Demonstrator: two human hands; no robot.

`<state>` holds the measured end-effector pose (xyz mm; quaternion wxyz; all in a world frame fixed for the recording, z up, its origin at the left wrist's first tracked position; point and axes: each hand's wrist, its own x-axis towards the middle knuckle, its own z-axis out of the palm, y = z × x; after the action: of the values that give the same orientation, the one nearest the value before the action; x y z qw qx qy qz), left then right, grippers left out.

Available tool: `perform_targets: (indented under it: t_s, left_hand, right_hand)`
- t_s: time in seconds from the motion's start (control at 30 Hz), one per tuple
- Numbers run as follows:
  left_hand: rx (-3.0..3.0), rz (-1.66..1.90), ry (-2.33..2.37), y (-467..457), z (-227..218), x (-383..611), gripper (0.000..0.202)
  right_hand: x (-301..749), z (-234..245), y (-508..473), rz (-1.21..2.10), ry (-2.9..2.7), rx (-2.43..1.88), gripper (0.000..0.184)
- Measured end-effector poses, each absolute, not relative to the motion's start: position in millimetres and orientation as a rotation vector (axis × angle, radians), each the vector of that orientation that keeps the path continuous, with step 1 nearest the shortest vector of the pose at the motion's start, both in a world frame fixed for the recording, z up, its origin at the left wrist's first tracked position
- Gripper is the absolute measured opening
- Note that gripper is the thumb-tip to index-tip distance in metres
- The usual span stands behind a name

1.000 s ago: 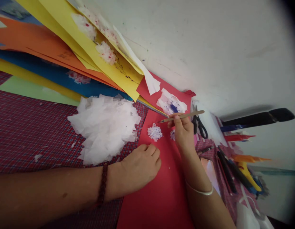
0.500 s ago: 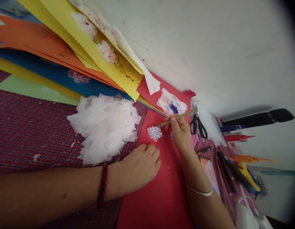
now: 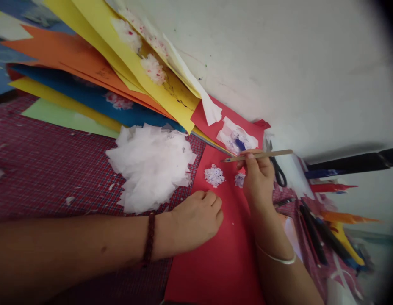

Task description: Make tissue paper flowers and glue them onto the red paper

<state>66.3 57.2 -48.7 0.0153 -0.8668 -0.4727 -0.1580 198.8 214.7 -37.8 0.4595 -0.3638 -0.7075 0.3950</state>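
Observation:
My right hand (image 3: 258, 176) pinches a thin wooden stick (image 3: 274, 153) with a dark tip, which points left over a red paper sheet (image 3: 212, 271). Below that tip, apart from it, sits a round white paper flower (image 3: 214, 176) speckled with blue. A second speckled flower (image 3: 239, 179) lies close to my right hand, partly covered by it. My left hand (image 3: 195, 222) rests on the red sheet just below the first flower, its fingers curled and the fingertips hidden. Behind my right hand lies a white paper piece (image 3: 230, 132) with a wet blue paint blot (image 3: 239, 145).
Left of the red sheet, a pile of white tissue paper (image 3: 152, 165) lies on the checked cloth (image 3: 88, 165). Yellow (image 3: 120, 55) and orange sheets (image 3: 72, 55) lean at the wall. Black scissors (image 3: 280, 173) and several paint tubes, including an orange one (image 3: 345, 217), are at right.
My right hand has lifted the stick's tip away from the first flower, up and to the right. The view has shifted slightly; my left hand keeps its place on the red sheet.

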Motion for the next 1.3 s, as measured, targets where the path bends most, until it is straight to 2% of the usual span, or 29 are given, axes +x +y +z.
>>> perform_targets:
  t_s: [0.2,0.3,0.37,0.53,0.67,0.83,1.03,1.17,1.3]
  left_hand:
    - [-2.745,-0.410,-1.478,55,-44,64,0.016]
    - [-2.745,-0.373,-1.463,53,-46,63,0.023]
    - [-2.725,-0.336,-1.446,54,-48,63,0.023]
    - [-2.665,-0.325,-1.368,60,-54,63,0.027]
    - [-2.604,-0.323,-1.335,60,-54,62,0.026]
    - [-2.566,-0.318,-1.355,57,-52,63,0.024]
    - [-2.586,-0.262,-1.403,58,-52,63,0.026]
    - [-2.598,-0.213,-1.420,58,-49,63,0.031]
    - [-2.601,-0.191,-1.414,56,-46,63,0.029]
  right_hand:
    - [199,-28,224,0.951,-1.692,-0.806,0.012]
    - [212,8,232,0.849,-1.649,-0.689,0.012]
    - [234,38,236,0.770,-1.656,-0.669,0.021]
    - [318,84,235,0.455,-1.636,-0.910,0.030]
    - [384,74,222,0.311,-1.482,-1.267,0.028]
    - [431,49,204,0.318,-1.336,-1.484,0.023]
    - [437,24,198,0.473,-1.359,-1.449,0.010]
    - [435,8,200,0.509,-1.428,-1.401,0.010]
    - [434,0,199,0.576,-1.269,-1.356,0.011]
